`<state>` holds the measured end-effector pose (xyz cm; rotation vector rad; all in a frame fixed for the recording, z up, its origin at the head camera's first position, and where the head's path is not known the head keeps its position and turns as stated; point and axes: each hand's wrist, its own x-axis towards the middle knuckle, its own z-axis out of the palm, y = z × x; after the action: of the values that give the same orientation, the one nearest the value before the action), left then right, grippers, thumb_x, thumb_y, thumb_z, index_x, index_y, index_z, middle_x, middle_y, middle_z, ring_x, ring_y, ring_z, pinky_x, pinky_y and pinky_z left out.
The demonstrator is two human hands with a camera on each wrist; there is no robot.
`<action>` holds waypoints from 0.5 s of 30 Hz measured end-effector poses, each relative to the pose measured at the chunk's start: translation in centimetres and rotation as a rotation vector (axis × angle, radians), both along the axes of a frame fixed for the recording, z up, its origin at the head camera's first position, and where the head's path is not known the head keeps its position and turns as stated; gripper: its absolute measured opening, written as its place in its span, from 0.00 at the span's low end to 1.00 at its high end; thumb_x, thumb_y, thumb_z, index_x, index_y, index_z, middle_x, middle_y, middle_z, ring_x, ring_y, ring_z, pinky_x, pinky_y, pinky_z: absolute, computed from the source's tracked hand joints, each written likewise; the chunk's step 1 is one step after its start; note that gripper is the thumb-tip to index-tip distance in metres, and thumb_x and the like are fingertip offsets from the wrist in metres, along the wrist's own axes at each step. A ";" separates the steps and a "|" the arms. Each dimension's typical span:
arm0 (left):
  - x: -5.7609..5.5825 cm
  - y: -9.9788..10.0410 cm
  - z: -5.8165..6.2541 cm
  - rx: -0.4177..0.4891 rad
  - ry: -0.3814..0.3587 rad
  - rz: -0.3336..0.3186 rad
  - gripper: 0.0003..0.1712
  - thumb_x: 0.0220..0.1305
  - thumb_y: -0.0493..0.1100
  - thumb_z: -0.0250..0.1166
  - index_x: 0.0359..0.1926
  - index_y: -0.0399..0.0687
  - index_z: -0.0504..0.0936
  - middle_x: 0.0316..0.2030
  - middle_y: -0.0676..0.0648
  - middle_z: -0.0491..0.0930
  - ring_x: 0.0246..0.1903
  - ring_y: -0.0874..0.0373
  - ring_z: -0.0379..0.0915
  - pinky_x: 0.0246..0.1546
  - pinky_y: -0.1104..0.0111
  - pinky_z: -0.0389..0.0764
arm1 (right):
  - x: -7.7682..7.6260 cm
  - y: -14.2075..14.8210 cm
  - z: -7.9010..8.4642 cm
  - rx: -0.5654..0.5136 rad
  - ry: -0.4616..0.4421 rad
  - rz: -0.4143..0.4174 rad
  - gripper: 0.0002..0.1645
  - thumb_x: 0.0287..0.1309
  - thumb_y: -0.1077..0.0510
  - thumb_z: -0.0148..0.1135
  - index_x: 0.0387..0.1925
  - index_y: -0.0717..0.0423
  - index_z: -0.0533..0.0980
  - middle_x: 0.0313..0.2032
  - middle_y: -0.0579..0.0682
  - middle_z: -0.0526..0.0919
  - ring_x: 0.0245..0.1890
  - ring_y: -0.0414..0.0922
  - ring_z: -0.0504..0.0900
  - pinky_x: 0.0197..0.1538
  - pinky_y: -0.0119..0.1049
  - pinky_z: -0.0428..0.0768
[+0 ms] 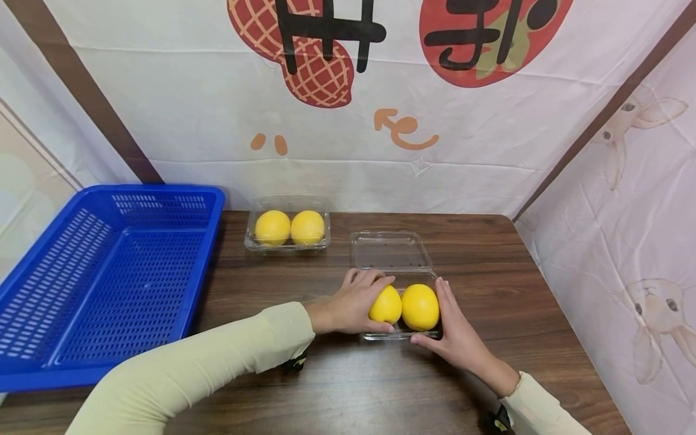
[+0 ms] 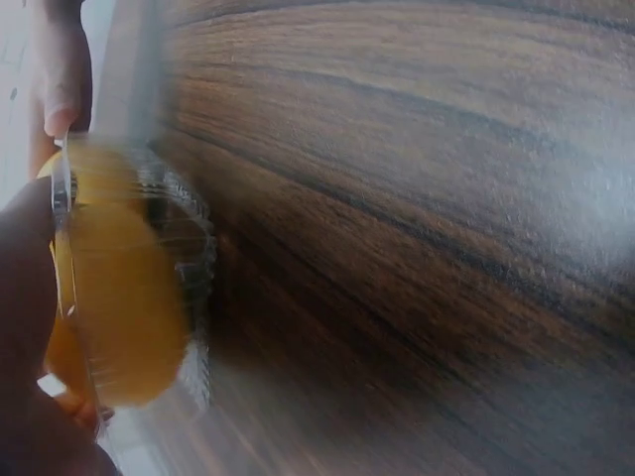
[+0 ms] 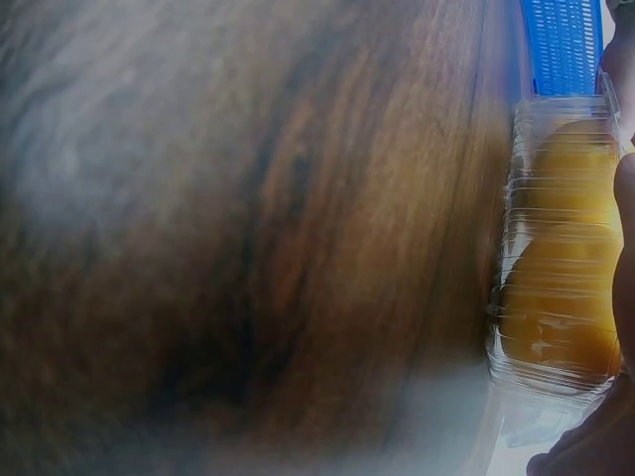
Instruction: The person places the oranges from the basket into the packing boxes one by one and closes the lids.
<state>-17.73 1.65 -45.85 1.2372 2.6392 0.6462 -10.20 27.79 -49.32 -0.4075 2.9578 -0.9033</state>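
A clear plastic clamshell box (image 1: 402, 333) lies on the table before me, its lid (image 1: 390, 251) folded back away from me. Two yellow-orange fruits that look like oranges sit side by side inside it. Over the left orange (image 1: 385, 305) curls my left hand (image 1: 356, 302), fingers across its far side and thumb at the near rim. My right hand (image 1: 459, 332) grips the box's right end beside the right orange (image 1: 420, 307), thumb at the near corner and fingers along the side. In the right wrist view, the box's ribbed wall (image 3: 511, 248) shows the fruit through it.
Behind and to the left, another clear box (image 1: 287, 246) holds two similar fruits near the back cloth (image 1: 206, 121). A large blue perforated basket (image 1: 212, 241) stands at the left. The wooden table (image 1: 478, 254) ends at the right by a second printed cloth (image 1: 603, 241).
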 end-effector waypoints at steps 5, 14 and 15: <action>-0.2 -0.1 0.0 0.053 -0.001 0.009 0.49 0.61 0.65 0.70 0.73 0.42 0.66 0.66 0.42 0.68 0.66 0.45 0.61 0.67 0.47 0.57 | 0.0 0.0 0.1 -0.026 -0.004 -0.002 0.74 0.52 0.40 0.78 0.80 0.64 0.39 0.78 0.68 0.42 0.78 0.66 0.43 0.69 0.67 0.60; -2.0 -0.6 0.4 0.353 -0.091 0.260 0.26 0.68 0.46 0.67 0.61 0.36 0.75 0.58 0.38 0.74 0.57 0.45 0.70 0.61 0.52 0.71 | -0.7 0.2 1.3 -0.071 0.032 -0.056 0.47 0.73 0.48 0.59 0.77 0.68 0.50 0.75 0.70 0.54 0.74 0.66 0.56 0.69 0.67 0.60; -2.2 -0.7 0.4 0.397 -0.115 0.319 0.25 0.67 0.43 0.67 0.60 0.35 0.75 0.56 0.37 0.74 0.56 0.44 0.70 0.60 0.52 0.73 | -0.9 0.3 1.5 -0.088 0.036 -0.069 0.43 0.75 0.49 0.57 0.76 0.69 0.52 0.73 0.71 0.57 0.72 0.67 0.59 0.68 0.67 0.62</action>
<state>-19.93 0.92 -45.41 0.8218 2.7142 1.3023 -11.13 28.04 -47.81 -0.3290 2.9901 -1.0479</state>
